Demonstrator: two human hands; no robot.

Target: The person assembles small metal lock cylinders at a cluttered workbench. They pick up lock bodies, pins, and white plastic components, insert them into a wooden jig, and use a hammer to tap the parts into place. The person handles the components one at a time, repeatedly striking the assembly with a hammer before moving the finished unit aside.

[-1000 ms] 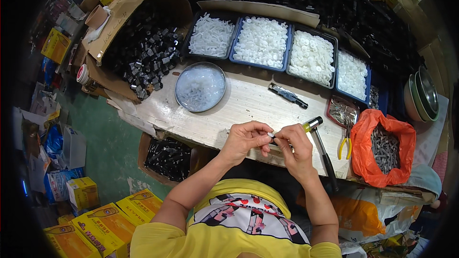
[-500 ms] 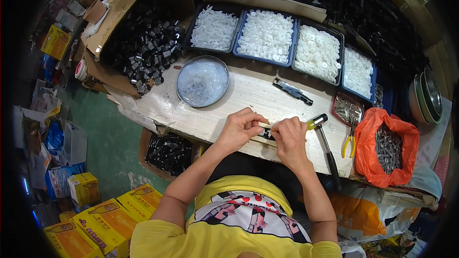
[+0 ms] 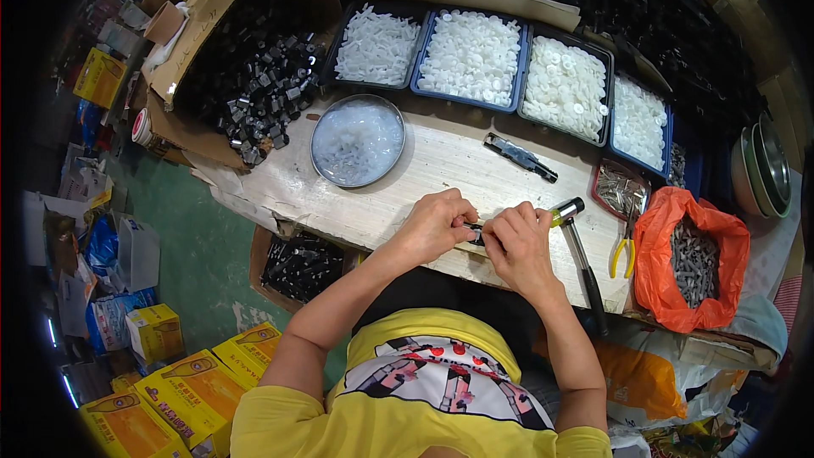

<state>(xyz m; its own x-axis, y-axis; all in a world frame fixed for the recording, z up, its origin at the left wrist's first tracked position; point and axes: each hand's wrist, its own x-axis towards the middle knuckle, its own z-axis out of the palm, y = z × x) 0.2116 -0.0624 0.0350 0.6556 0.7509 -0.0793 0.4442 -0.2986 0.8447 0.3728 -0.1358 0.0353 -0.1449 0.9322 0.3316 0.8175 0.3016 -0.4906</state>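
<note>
At the bench's front edge, both hands are bent over a small black part (image 3: 476,237), mostly hidden by the fingers. My left hand (image 3: 441,225) is closed on its left end, thumb and fingers pinched together. From the other side my right hand (image 3: 519,246) pinches the same part with curled fingers. Just right of that hand lies a mallet (image 3: 577,254) with a black grip, metal shaft and yellow-and-black head. A longer black piece with metal (image 3: 521,158) rests on the bench beyond the hands.
Trays of small white plastic parts (image 3: 469,59) line the back. A round dish (image 3: 358,141) sits left of centre, beside a carton of black parts (image 3: 263,97). At right are yellow-handled pliers (image 3: 623,258), a tray of metal pins (image 3: 621,191) and an orange bag of grey parts (image 3: 646,254).
The left fingers have shifted slightly, and a pale strip seen at their tips earlier is now hidden. My right hand stays at nearly the same spot. The view has moved a little.
</note>
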